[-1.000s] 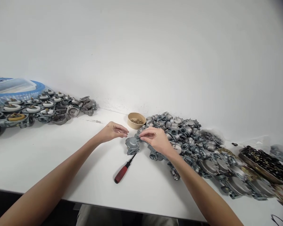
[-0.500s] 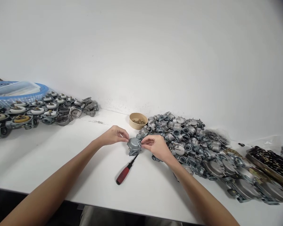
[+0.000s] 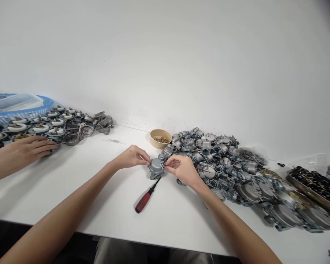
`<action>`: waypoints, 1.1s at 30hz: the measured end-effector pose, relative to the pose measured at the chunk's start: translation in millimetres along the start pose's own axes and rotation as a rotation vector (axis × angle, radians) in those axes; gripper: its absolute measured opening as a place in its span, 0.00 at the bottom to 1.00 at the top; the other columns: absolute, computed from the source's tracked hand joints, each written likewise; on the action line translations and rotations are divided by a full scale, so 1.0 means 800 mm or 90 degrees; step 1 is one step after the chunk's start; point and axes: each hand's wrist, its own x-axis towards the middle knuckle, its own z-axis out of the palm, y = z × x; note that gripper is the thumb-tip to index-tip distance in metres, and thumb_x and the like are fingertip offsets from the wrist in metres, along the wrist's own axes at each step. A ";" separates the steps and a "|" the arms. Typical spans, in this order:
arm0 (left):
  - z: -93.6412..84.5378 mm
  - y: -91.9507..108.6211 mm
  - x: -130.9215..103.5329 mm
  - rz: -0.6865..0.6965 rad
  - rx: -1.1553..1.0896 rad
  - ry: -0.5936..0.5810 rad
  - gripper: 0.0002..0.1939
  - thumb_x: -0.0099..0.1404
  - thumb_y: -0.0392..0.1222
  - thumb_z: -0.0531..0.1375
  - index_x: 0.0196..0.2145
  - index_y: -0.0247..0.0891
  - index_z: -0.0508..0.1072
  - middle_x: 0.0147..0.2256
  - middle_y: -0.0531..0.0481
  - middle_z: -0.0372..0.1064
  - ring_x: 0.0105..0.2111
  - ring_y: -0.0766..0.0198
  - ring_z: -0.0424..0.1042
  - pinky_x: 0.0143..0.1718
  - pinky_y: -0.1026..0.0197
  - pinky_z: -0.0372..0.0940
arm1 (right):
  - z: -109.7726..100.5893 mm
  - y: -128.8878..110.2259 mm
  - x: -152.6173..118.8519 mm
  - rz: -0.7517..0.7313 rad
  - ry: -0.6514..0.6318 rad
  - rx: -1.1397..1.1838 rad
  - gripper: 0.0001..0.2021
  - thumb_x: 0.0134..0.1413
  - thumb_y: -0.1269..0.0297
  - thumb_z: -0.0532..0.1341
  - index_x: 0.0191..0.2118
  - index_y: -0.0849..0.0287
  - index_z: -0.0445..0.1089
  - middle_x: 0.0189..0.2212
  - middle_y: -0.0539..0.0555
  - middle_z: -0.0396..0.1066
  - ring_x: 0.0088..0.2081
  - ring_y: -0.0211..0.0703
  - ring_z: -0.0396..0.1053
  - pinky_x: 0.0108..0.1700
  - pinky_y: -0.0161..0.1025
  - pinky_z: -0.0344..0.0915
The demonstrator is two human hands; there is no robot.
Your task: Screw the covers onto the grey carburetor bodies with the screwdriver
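A grey metal carburetor-like part (image 3: 156,166) stands on the white table between my two hands. My left hand (image 3: 133,157) has its thumb and forefinger pinched at the part's left edge. On the other side, the fingertips of my right hand (image 3: 183,168) are pinched at the part's right edge; anything small between them is too tiny to make out. A screwdriver with a red handle (image 3: 143,202) lies just in front, its dark shaft pointing at the part's base.
A round tan bowl (image 3: 161,139) holds small brass-coloured screws. Similar metal parts (image 3: 209,157) are heaped on the right, beside a tray of black pieces (image 3: 316,187). On the left, another person's hand (image 3: 24,154) reaches over rows of parts near a blue basket (image 3: 48,104).
Another person's hand has come in from the left over the rows of parts. My two hands keep their places at the metal part; the view has shifted slightly.
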 end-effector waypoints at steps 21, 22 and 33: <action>0.001 0.005 -0.003 0.011 0.032 0.010 0.06 0.60 0.39 0.69 0.34 0.34 0.84 0.35 0.46 0.83 0.35 0.59 0.80 0.39 0.64 0.74 | 0.004 -0.019 -0.010 -0.050 0.000 -0.096 0.03 0.52 0.72 0.63 0.32 0.58 0.73 0.31 0.52 0.80 0.35 0.47 0.80 0.41 0.40 0.77; 0.001 0.006 -0.003 0.011 0.034 0.010 0.06 0.60 0.39 0.69 0.34 0.34 0.84 0.35 0.47 0.83 0.36 0.59 0.80 0.40 0.64 0.74 | 0.004 -0.021 -0.010 -0.052 0.002 -0.106 0.03 0.52 0.72 0.63 0.32 0.57 0.73 0.30 0.52 0.80 0.34 0.47 0.80 0.40 0.40 0.77; 0.002 0.006 -0.002 0.021 0.037 0.012 0.07 0.59 0.41 0.70 0.33 0.34 0.84 0.35 0.44 0.83 0.35 0.58 0.81 0.38 0.63 0.75 | 0.004 -0.021 -0.008 -0.091 -0.001 -0.176 0.06 0.53 0.74 0.61 0.32 0.57 0.73 0.29 0.52 0.79 0.32 0.45 0.78 0.38 0.39 0.75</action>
